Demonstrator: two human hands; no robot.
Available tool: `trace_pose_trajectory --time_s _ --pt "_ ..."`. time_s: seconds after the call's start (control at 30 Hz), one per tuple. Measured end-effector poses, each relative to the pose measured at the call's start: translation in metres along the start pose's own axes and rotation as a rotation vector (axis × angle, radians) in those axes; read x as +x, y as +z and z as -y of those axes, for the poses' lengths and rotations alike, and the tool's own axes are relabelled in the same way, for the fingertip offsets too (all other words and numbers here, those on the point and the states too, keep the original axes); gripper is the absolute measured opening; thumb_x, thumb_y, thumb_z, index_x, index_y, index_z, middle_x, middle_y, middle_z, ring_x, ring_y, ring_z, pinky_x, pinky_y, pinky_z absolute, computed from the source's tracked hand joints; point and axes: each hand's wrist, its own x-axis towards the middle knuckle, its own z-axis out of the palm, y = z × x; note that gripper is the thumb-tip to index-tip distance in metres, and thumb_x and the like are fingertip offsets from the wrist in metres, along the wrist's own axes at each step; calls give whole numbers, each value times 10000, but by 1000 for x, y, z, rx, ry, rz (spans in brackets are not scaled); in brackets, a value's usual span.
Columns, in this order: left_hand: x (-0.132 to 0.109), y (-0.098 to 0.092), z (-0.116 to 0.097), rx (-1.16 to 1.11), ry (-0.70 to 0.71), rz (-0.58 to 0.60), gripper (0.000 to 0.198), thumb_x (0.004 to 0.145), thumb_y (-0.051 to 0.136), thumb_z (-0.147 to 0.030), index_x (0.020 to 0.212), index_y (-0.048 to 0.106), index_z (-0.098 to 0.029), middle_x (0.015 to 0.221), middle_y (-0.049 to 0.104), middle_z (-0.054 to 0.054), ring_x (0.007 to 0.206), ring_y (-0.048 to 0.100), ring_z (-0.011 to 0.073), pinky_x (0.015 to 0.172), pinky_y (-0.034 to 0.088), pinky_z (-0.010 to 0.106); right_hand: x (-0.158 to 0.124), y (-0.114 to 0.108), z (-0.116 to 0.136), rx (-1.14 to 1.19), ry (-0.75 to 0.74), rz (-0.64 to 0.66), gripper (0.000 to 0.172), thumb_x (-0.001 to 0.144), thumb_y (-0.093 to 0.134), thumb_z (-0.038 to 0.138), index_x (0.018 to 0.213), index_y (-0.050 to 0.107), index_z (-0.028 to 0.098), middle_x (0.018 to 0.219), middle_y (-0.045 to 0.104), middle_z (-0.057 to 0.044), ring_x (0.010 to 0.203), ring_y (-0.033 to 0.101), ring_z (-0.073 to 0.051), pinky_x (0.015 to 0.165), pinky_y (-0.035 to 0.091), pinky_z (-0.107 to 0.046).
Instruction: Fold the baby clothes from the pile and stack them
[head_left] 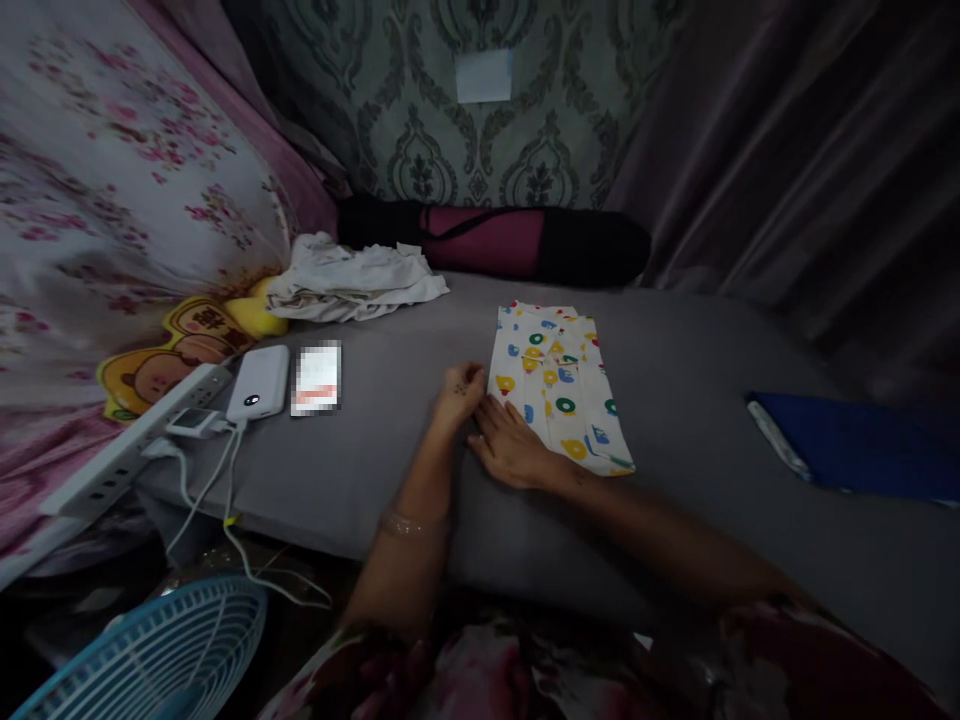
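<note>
A folded white garment [551, 400], printed with yellow, blue, green and red figures, lies flat on the grey bed sheet [360, 440]. A lengthwise placket runs down its middle. Beside its left edge is my left hand [460, 392], fingers curled closed; whether they pinch anything is hidden. My right hand [514, 447] lies flat with fingers stretched out, the fingertips at the garment's lower left edge. The two hands are close together, left one slightly farther from me.
A blue folded cloth [862, 445] lies to the right. On the left are a power strip [135, 440], a white power bank [258, 383] with cables, a small card [316, 378] and crumpled white clothes [360, 280]. A long black-and-maroon bag [487, 240] lines the wall. A blue fan [165, 650] stands below.
</note>
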Motion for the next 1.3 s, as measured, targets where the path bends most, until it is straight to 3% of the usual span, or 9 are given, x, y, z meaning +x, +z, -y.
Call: trace_pose_trajectory --time_s 0.17,0.27,0.4,0.53,0.7,0.83,0.93,1.07,1.3 --pt "-8 11 -10 91 97 163 211 842 534 -209 976 686 -150 899 716 69 858 648 197 834 502 315 -32 -16 2 221 -202 47 553 996 247 416 1477 377 176 1507 404 -72 1407 329 -195 1169 263 -389" --pt "-13 15 -10 180 162 246 233 859 512 -215 1013 675 -155 897 710 67 848 642 194 835 494 316 -43 -28 -24 284 -118 -87 520 1004 195 394 1421 471 251 1434 507 -5 1327 450 -171 1123 342 -347" --pt "-16 18 -1 253 242 356 267 845 531 -230 1077 637 -151 964 681 74 869 626 187 827 486 306 -48 -36 -85 18 237 -276 572 971 270 408 1441 434 127 1539 340 -90 1443 246 -216 1188 181 -394" --pt "-18 18 1 381 391 399 239 809 564 -230 1018 636 -137 1017 639 106 972 587 217 901 459 343 -61 -33 -122 -70 410 -121 631 979 225 433 1511 281 97 1597 161 -116 1476 104 -242 1192 124 -445" --pt "-25 19 -14 516 447 488 161 790 554 -190 910 651 -144 983 618 113 973 580 234 910 455 365 -84 -23 -107 -69 281 -47 648 995 142 484 1526 246 127 1603 144 -100 1479 71 -224 1198 59 -448" --pt "-43 12 -23 547 534 577 202 881 504 -272 902 660 -144 938 616 110 943 589 222 894 469 353 -102 -19 -89 -93 149 -65 612 1003 168 473 1505 312 154 1585 223 -100 1470 137 -228 1198 107 -446" --pt "-57 1 -18 526 615 628 339 922 492 -422 1001 658 -137 1035 625 126 1015 584 232 941 466 377 -116 -18 -81 -98 46 -85 574 1009 214 448 1487 350 160 1570 263 -111 1458 189 -244 1186 166 -476" --pt "-66 -15 -1 461 623 671 529 856 573 -547 1224 593 -168 1300 576 142 1246 508 276 1039 436 422 -129 -19 -80 -42 -34 -134 523 1007 294 413 1463 397 178 1526 365 -109 1430 276 -244 1171 239 -484" --pt "-62 -23 7 493 626 736 405 913 473 -288 1294 569 -185 1356 564 123 1269 516 248 1086 415 424 -137 -26 -103 89 -141 -183 406 987 394 313 1364 522 233 1374 553 -97 1276 503 -208 1088 406 -433"
